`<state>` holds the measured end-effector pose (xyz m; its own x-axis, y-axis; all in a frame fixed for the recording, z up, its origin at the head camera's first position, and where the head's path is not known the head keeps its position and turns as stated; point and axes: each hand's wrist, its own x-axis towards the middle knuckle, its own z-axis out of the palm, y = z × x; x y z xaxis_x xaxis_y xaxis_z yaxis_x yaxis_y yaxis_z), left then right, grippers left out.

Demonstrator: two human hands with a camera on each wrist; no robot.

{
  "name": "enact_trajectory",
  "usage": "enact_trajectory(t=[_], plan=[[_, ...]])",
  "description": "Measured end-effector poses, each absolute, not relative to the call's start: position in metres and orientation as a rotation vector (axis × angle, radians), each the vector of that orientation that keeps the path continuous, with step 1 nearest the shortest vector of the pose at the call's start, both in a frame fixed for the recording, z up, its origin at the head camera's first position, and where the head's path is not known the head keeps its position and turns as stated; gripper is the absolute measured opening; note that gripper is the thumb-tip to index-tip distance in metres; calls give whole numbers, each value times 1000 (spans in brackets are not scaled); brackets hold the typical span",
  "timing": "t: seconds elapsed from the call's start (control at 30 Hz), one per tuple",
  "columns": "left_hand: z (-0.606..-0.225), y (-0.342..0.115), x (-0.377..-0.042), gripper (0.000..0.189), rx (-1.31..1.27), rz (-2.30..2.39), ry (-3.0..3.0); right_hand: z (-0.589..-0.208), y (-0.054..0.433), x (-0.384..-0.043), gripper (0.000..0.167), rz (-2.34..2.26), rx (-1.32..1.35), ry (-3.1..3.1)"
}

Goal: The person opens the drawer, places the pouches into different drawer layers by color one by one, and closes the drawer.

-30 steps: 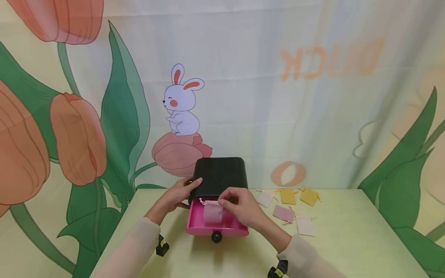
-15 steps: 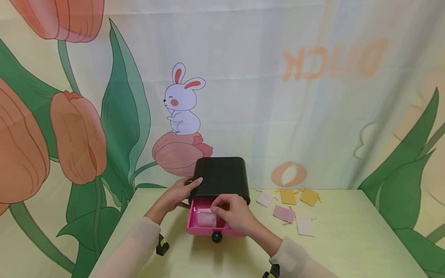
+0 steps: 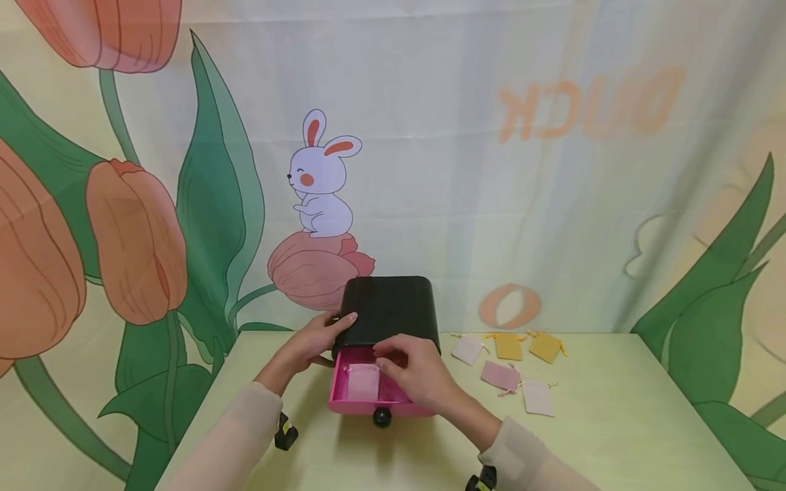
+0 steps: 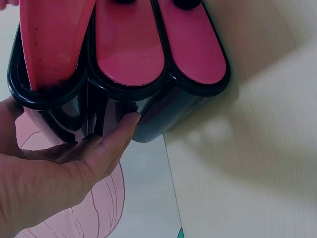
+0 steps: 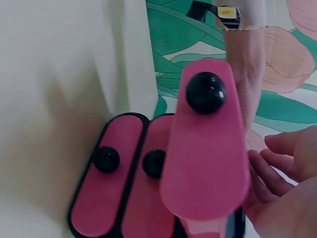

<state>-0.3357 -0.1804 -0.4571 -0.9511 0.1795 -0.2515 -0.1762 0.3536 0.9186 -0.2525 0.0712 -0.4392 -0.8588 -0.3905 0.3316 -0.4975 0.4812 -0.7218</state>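
Note:
A black drawer box [image 3: 388, 310] stands at the back of the table. Its top pink drawer [image 3: 393, 409] is pulled out, with a round black knob [image 3: 382, 417] on its front. My left hand [image 3: 316, 341] grips the box's left side, thumb on top and fingers along the side wall, as the left wrist view also shows. A pale pink drawstring pouch [image 3: 364, 383] lies in the left part of the drawer. Over the drawer's right part is my right hand [image 3: 417, 372], fingers loosely bent beside the pouch's top corner. Nothing shows between its fingers [image 5: 270, 171] in the right wrist view.
Right of the box lie several small pouches: two yellow ones, among them a yellow pouch [image 3: 545, 348], a mauve pouch [image 3: 500, 376] and two whitish ones, among them a whitish pouch [image 3: 538, 398]. Two more pink drawers [image 4: 130, 44] sit closed below. A printed curtain [image 3: 430, 170] hangs behind.
The pouch, pinched and hanging over the drawer, has gone down into it and lies flat. My right hand has moved down and left and let it go. The left hand stays put.

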Motion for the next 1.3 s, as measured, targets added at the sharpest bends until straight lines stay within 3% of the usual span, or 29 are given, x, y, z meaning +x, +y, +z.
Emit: enact_trajectory(t=[0.23,0.47,0.87,1.3], plan=[[-457,-181,-333,89,-9,1646,2308,-425,95,-252,21,1294,839,-2497],[-458,-181,-333,88,0,1658,2299,-426,154,-273,17,1213,683,-2510],[-457,-180,-334,88,-4,1633,2326,-507,253,-296,9,1116,266,-2644],[-460,-179,-336,86,0,1635,2326,-578,283,-297,20,1047,-80,-2784]])
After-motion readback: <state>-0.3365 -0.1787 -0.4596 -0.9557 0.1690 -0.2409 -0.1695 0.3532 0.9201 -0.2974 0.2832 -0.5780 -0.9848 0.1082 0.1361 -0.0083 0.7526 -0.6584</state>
